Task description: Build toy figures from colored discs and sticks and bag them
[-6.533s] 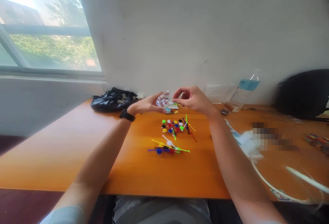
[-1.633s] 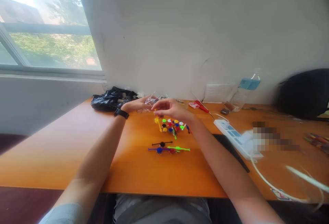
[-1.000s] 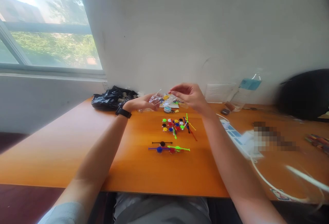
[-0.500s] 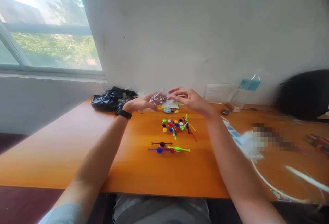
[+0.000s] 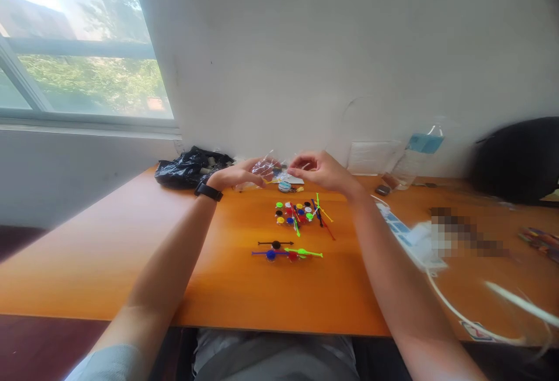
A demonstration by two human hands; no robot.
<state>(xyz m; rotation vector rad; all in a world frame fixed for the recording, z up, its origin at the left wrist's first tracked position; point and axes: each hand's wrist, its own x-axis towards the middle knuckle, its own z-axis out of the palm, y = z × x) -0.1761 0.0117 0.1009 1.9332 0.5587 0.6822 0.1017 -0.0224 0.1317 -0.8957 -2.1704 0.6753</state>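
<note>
My left hand [image 5: 236,176], with a black band on its wrist, is closed on a crinkled clear plastic bag [image 5: 264,165] above the back of the table. Just to the right, my right hand [image 5: 322,172] has its fingers curled into a pinch; what they hold, if anything, is too small to make out. Nearer me lies a cluster of coloured round plastic pieces [image 5: 289,212] with thin arrow-shaped sticks [image 5: 321,212] beside and over it. Closer still are a black arrow piece [image 5: 275,244], a blue arrow piece [image 5: 271,255] and a green arrow piece [image 5: 303,252], each with a round centre.
A black plastic bag [image 5: 187,170] sits at the back left. Behind the pieces is a small round tin-like thing [image 5: 284,186]. To the right are a clear bottle [image 5: 421,148], a power strip [image 5: 399,229] with white cables, and a black rounded object [image 5: 519,159].
My right hand has drawn slightly right, away from the clear bag, and its fingers have curled in. My left hand stays almost in place with the bag.
</note>
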